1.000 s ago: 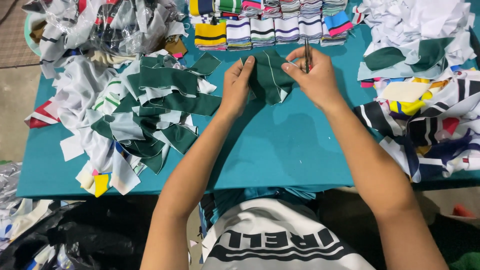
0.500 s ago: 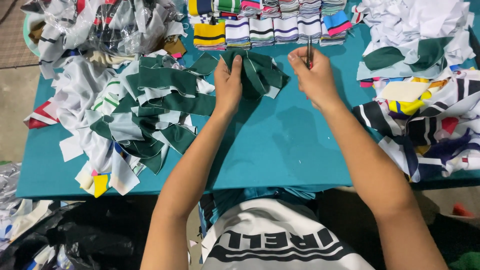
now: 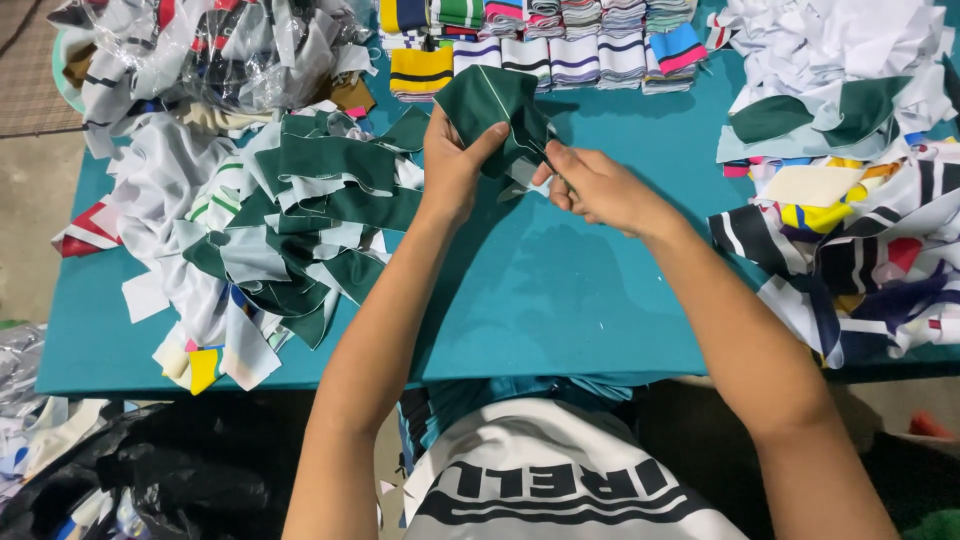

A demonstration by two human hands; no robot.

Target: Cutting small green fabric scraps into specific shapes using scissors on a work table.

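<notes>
My left hand point(image 3: 455, 165) grips a dark green piece of fabric with thin white stripes point(image 3: 495, 110), lifted above the teal table point(image 3: 560, 290). My right hand point(image 3: 595, 185) is closed at the lower right edge of that piece, and a small thin tool shows between its fingers. To the left of my left hand lies a heap of similar green and white fabric pieces point(image 3: 310, 210).
A row of folded striped knit pieces point(image 3: 560, 50) lines the far edge. White and green scraps point(image 3: 840, 70) and striped, multicoloured pieces point(image 3: 860, 260) fill the right side. Clear plastic bags with fabric point(image 3: 210, 50) sit far left. Black bags point(image 3: 180, 470) lie below the table.
The green piece has been lifted off the table and bunched in my left hand. My right hand moved down and left from the far row to the piece's lower edge.
</notes>
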